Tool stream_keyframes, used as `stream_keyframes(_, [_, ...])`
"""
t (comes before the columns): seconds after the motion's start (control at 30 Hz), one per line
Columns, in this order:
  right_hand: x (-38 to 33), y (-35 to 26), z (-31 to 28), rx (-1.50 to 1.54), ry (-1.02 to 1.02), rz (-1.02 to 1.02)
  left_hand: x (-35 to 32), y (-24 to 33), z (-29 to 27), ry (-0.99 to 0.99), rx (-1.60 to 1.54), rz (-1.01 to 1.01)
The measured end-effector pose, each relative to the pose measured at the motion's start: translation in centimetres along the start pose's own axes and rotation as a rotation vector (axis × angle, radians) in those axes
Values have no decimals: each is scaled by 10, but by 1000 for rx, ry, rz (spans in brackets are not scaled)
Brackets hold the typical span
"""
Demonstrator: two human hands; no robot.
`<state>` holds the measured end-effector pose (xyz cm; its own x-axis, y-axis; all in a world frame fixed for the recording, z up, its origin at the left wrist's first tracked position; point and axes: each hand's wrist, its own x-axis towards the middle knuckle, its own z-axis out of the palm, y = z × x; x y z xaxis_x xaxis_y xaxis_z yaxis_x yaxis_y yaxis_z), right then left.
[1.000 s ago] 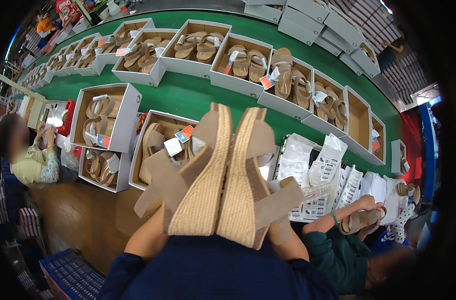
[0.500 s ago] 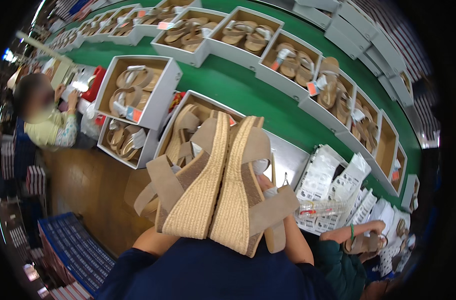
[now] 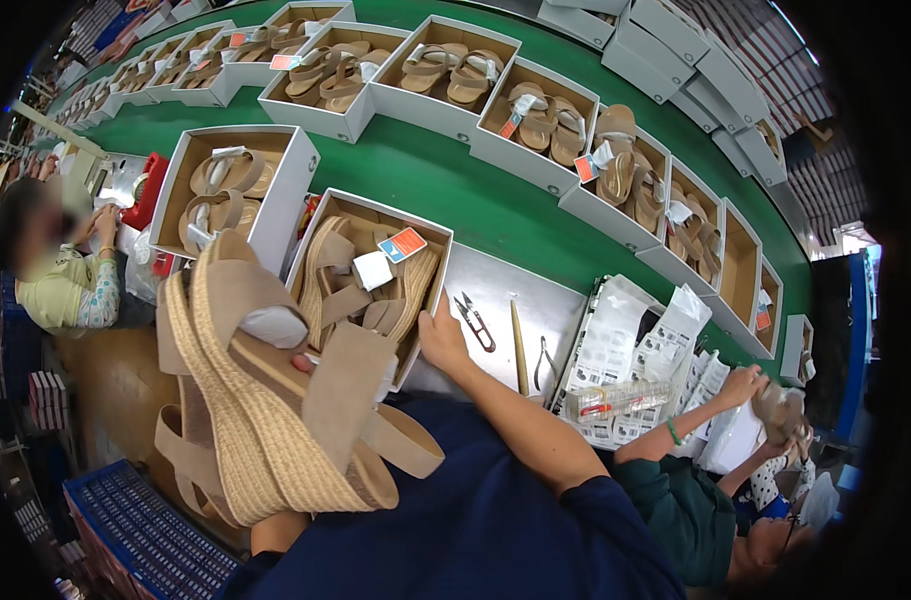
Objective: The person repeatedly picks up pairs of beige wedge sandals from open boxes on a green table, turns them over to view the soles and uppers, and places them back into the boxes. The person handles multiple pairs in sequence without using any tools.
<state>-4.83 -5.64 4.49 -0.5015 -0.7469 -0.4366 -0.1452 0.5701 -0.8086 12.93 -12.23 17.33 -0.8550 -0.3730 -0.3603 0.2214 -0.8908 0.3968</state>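
Observation:
A pair of beige wedge sandals (image 3: 260, 420) with woven rope soles is held up close in front of me. My left hand (image 3: 301, 363) grips the pair; most of it is hidden behind them and only fingertips show between the straps. On the table edge sits an open white shoe box (image 3: 375, 290) with a similar pair of wedge sandals inside. A white paper piece and an orange-and-blue tag (image 3: 402, 244) lie on top of that pair. Against the box's right wall, my right hand (image 3: 443, 338) holds its edge, fingers partly hidden.
Thread snips (image 3: 475, 322), a tapered stick (image 3: 518, 345) and pliers (image 3: 545, 362) lie on a metal plate. White label sheets (image 3: 625, 350) stand right of them. Open boxes of sandals line the green conveyor (image 3: 405, 160). Co-workers sit at both sides.
The held sandals have moved left and tilted. My right hand has left them and come to the shoe box. The box's contents and tag are now exposed, and the view has shifted right.

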Motion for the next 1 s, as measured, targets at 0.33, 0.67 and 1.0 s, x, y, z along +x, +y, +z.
stream_keyframes(0.33, [-17,65,-66,-51,170,-38,-4,18,-8,54,35,91])
stream_keyframes(0.67, [-54,108,-155,-390,416,-59,30,20,-3,54,-33,118])
stream_keyframes(1.0, [-114,-63,-94,1084,-31,-10,41,11,3,28,-117,41])
